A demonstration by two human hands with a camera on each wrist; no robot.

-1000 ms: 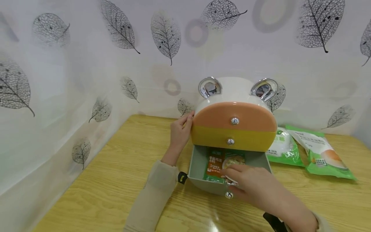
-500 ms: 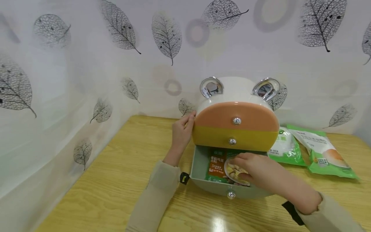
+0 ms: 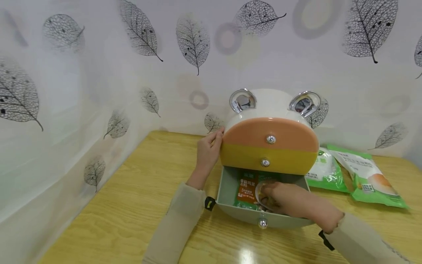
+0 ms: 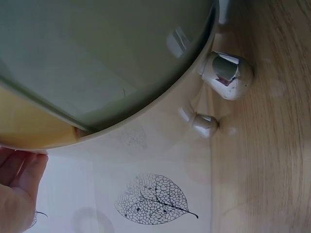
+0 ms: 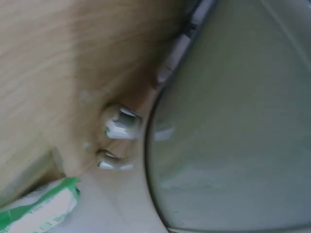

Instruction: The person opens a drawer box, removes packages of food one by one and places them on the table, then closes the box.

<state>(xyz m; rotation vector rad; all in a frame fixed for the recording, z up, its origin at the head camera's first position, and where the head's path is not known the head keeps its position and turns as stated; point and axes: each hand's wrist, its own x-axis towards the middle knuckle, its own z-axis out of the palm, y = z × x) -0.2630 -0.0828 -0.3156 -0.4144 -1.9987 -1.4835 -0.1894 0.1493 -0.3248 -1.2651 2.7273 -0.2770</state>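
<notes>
A small frog-shaped cabinet point(image 3: 271, 101), white with silver round eyes, stands on the table in the head view. Its orange top drawer point(image 3: 245, 134) and yellow middle drawer point(image 3: 242, 156) are closed; the pale green bottom drawer point(image 3: 237, 213) is pulled out. Inside it lies a flat green and brown food packet point(image 3: 247, 189) with a bowl of food pictured on it. My right hand point(image 3: 293, 200) reaches down into the drawer, fingers on the packet's right part, which it covers. With its fingertips, my left hand point(image 3: 207, 152) rests against the cabinet's left side.
Right of the cabinet lie two green and white food bags, one point(image 3: 324, 170) partly behind it and another point(image 3: 369, 178) farther right. Silver feet point(image 4: 227, 75) hold the cabinet above the wooden table point(image 3: 132, 190). A leaf-patterned curtain point(image 3: 171, 91) hangs behind and at the left.
My right hand has moved from the packet's edge near the drawer front to its right part and lower into the drawer. The packet lies flatter. My left hand stays against the cabinet.
</notes>
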